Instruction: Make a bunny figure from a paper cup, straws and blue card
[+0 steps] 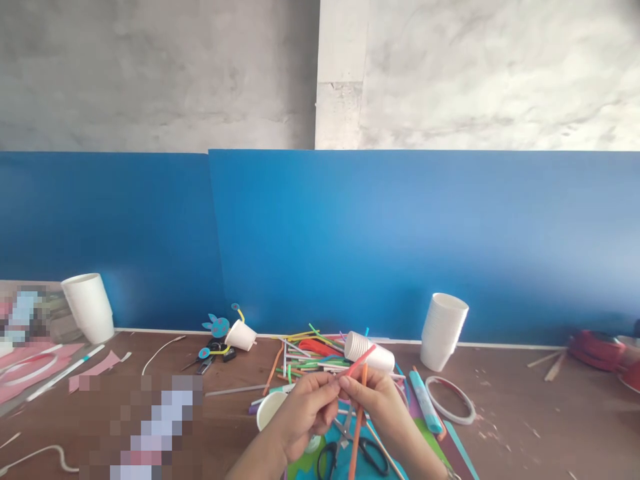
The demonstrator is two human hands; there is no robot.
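head view: low in the centre of the frame, the left hand (306, 408) and the right hand (381, 400) meet fingertip to fingertip above the table (550, 427). the right hand grasps an orange straw (358, 427) that runs down from its fingers to the bottom edge, and both hands pinch a red straw (361, 360) that slants up and right from between them; the left hand's fingers are curled closed on its lower end. under the hands lie black-handled scissors (373, 457) on blue and green paper (320, 463). a white paper cup (270, 407) stands just left of the left hand. behind the hands, a pile of coloured straws (305, 357) with a paper cup on its side (370, 352) resting at the pile's right. right of centre, a stack of white cups (443, 331) stands against the blue backboard (400, 233), with a tape ring (451, 399) and a blue glue stick (425, 400) near it on the table. left of centre, a small tipped cup with blue paper shapes (235, 332). at far left, another white cup stack (89, 308) and pink paper scraps (95, 370).
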